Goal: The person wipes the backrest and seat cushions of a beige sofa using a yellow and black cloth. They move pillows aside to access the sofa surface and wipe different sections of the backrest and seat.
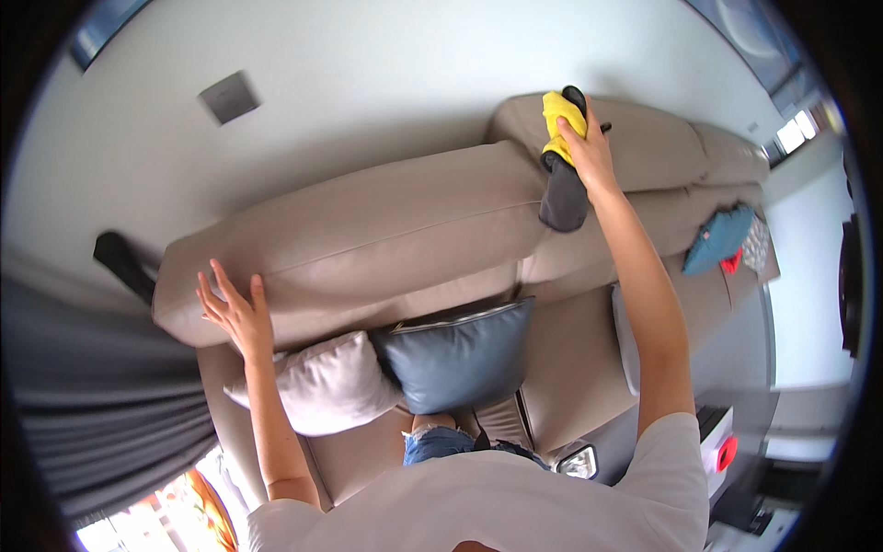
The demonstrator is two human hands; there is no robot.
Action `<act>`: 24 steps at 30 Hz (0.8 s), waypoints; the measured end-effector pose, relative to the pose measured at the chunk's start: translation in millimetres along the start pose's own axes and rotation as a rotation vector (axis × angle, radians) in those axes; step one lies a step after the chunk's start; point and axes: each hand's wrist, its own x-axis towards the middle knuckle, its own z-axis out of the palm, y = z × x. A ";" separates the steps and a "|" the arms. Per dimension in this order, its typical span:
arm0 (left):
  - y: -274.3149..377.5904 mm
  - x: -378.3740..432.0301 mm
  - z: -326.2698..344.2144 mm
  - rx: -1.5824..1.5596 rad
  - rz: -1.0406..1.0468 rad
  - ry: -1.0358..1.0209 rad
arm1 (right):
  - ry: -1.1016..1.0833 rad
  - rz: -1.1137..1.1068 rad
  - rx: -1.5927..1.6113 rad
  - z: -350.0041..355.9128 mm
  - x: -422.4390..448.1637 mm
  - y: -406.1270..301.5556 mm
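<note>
My right hand [586, 148] grips a yellow and dark grey cloth [564, 196] over the back of a taupe leather sofa [393, 207]. The cloth is bunched, its yellow part under my fingers and its grey part hanging down over the backrest. With fingers spread, my left hand [238, 310] is at the left end of the backrest and holds nothing; whether it touches the leather, I cannot tell. Below, a light pinkish cushion [338, 383] and a blue-grey leather cushion with a zip [459, 355] lean on the sofa.
Behind the sofa is a white wall [345, 76] with a grey plate [231, 96]. A dark curtain [96, 407] hangs at the left. Farther right on the sofa lie a teal cushion [719, 238] and a patterned cushion [756, 245]. A white unit with a red round object [726, 454] stands lower right.
</note>
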 end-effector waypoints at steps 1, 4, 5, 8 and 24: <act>-28.9 -0.5 -1.4 0.006 -0.052 0.017 | -0.067 -0.035 -0.219 18.2 14.9 -1.2; -82.1 -7.7 -15.8 -0.081 -0.151 -0.100 | -0.276 -0.142 -0.755 77.8 5.5 18.7; -90.6 -7.5 -21.1 -0.112 -0.164 -0.111 | -0.233 -0.273 -0.917 94.1 -9.8 29.0; -128.9 -10.8 -30.9 -0.077 -0.283 -0.098 | -0.245 -0.362 -0.882 103.8 -3.7 30.7; -147.2 -11.7 6.7 -0.164 -0.269 -0.078 | -0.582 -0.606 -0.332 388.0 -187.9 -245.2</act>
